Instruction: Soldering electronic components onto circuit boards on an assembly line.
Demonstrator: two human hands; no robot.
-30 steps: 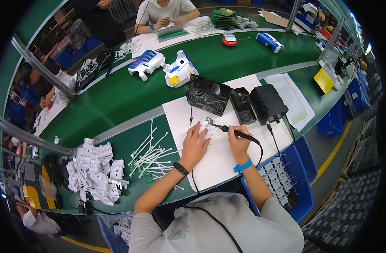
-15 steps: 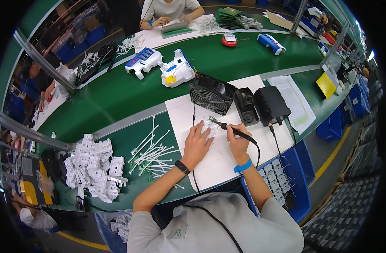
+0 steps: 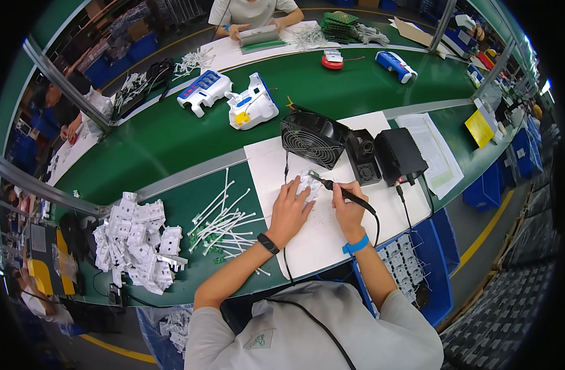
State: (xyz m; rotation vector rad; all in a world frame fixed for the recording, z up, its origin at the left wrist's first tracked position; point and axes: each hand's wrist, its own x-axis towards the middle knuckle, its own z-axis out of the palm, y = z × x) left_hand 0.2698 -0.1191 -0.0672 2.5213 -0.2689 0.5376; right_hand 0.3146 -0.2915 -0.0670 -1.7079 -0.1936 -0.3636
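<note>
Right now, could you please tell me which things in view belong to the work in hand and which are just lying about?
Seemingly part of the work:
soldering iron, in the right hand
white part, under the left hand
pile of white parts, probably

Seemingly just lying about:
blue-and-white housing
red round piece
papers

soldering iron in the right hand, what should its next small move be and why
Probably ease the soldering iron lightly onto the green piece: the right hand aims its tip there, though contact is unclear, and the left hand rests on the white part.
</note>
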